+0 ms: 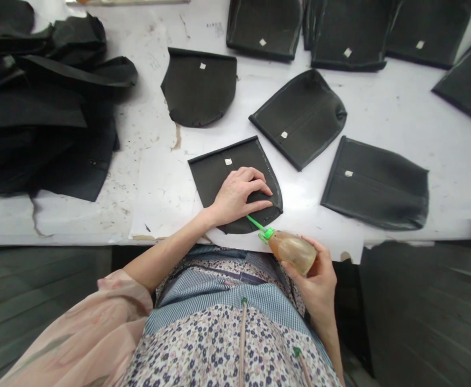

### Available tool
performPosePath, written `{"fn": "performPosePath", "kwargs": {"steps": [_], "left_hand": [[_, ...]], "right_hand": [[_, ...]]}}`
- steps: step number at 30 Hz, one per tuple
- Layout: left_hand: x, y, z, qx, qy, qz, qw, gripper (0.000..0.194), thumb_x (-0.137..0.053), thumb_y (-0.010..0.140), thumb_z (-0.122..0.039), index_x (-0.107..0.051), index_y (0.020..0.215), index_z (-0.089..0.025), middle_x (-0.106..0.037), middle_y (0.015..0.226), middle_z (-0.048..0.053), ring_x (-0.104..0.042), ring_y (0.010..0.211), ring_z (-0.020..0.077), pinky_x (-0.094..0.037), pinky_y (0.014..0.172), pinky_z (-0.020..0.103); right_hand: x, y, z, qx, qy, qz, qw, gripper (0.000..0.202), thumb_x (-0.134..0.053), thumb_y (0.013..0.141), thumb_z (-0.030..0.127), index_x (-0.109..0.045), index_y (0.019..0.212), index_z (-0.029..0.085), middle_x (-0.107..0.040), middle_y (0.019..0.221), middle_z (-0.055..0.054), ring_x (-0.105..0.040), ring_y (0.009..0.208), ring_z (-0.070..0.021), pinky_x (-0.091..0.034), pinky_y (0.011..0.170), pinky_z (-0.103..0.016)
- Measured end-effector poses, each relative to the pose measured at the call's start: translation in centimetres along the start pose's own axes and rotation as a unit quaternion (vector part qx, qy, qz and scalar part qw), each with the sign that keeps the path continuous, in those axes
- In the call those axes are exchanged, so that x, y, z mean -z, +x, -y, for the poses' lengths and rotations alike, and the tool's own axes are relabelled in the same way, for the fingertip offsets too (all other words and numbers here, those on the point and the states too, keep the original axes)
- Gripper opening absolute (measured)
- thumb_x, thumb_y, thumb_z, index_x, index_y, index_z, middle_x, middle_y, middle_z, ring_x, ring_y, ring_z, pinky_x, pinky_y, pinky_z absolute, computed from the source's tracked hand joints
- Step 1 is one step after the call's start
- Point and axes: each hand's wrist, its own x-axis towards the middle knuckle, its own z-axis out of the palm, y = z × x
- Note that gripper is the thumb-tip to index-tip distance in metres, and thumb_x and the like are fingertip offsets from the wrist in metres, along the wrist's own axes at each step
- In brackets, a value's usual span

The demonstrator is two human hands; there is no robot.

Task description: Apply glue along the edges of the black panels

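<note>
My left hand (243, 194) lies flat with fingers outstretched on a black fabric piece (209, 177) near the table's front edge. The piece has a folded straight top edge, a small white tag, and a thin shiny line along its curved right side. In my right hand (318, 277) is a squeeze bottle (294, 250) of amber liquid, tilted, with a green cap and a thin green nozzle. The nozzle points up and left, and its tip reaches the fabric just below my left palm. Whether liquid is coming out cannot be seen.
Similar black pieces (203, 88) (300, 115) (376, 185) lie around on the white table (138, 161). More pieces (350, 32) are along the back right. A heap of black material (45, 113) covers the left side. White paper (320, 231) sticks out past the front edge.
</note>
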Motion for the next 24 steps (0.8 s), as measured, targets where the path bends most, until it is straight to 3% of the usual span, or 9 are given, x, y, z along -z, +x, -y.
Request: {"fn": "performPosePath", "kwargs": {"steps": [24], "left_hand": [[0.4,0.2,0.2,0.024,-0.054,0.007,0.998,0.015,-0.066,0.095,-0.037,-0.072,0.101,-0.025,-0.066,0.115,0.004,-0.06,0.109,0.0207,-0.042,0.096,0.037]], "right_hand": [[0.6,-0.5,0.6,-0.014,-0.01,-0.011,1.0,0.061,-0.089,0.071,0.04,-0.064,0.125,0.023,-0.068,0.125,-0.011,-0.071,0.106,-0.0284,-0.063,0.086,-0.04]]}}
